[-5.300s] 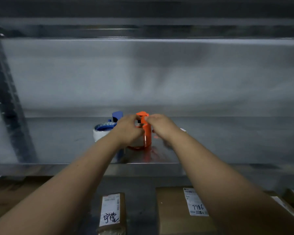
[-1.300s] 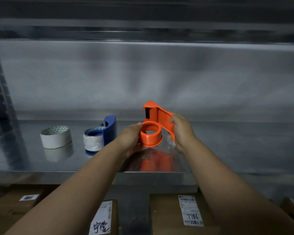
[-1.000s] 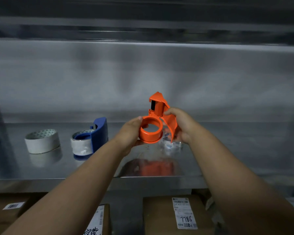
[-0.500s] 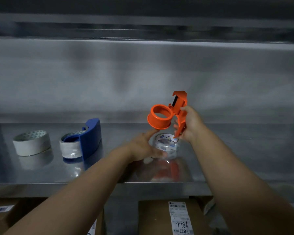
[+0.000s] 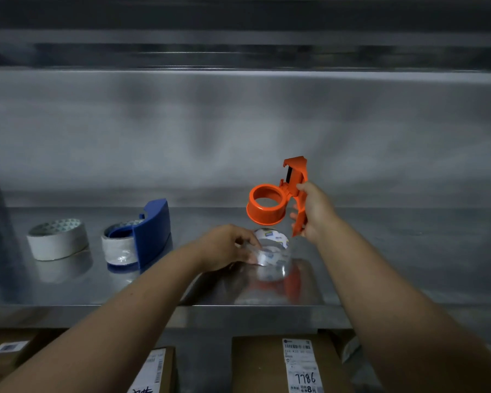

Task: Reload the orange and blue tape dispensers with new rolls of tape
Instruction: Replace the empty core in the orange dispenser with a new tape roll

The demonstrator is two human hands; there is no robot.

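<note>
Dim light, soft focus, glare on shelf (image 5: pixel 68 290)

Readable text sits mostly on the white label (image 5: pixel 303 365) of the near cardboard box (image 5: pixel 257 364) below the shelf: handwritten "7786", and a printed "8元" at the bottom edge; rest of its print too small. Label (image 5: pixel 150 374) on the box left of it shows handwriting cut off by the frame, illegible. Clear tape roll (image 5: pixel 274 245) on the shelf has blue logo marks, too blurred to read.
</note>
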